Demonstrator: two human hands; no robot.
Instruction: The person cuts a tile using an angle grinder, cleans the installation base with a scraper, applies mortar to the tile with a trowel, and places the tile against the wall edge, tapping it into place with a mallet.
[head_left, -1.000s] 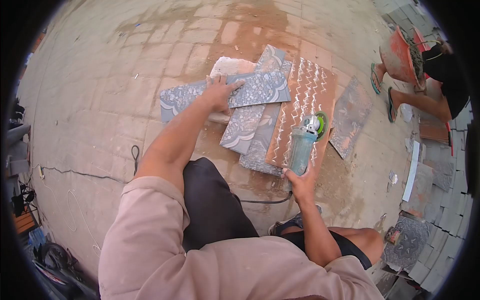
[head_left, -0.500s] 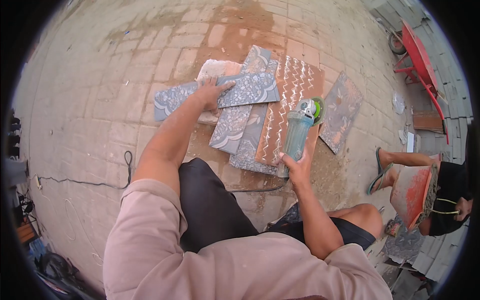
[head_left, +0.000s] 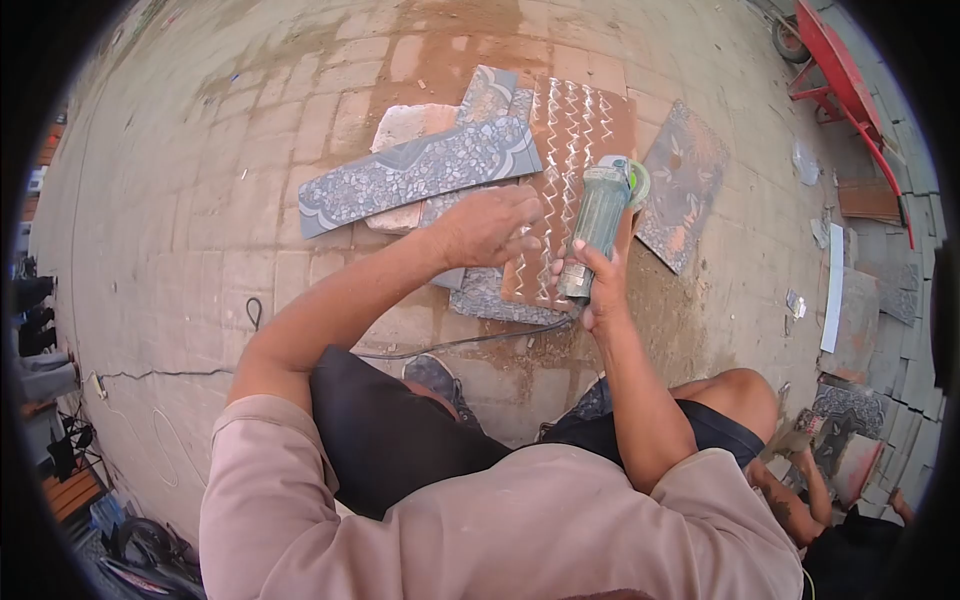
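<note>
Narrow pebble-patterned tile [head_left: 420, 172] just beyond the left hand [head_left: 490, 226], its fingers loosely curled, perhaps empty but hard to tell, zigzag-marked brown tile [head_left: 558, 190] beyond both hands, grinder [head_left: 600, 212] clamped in the right hand [head_left: 602, 282], flower-patterned tile [head_left: 684, 185] ahead and right of it.

Dusty paved ground [head_left: 200, 240] spreads beside grey blocks [head_left: 908, 410].

Teal grinder [head_left: 598, 215], grey pebble-patterned tile [head_left: 425, 170]
</note>
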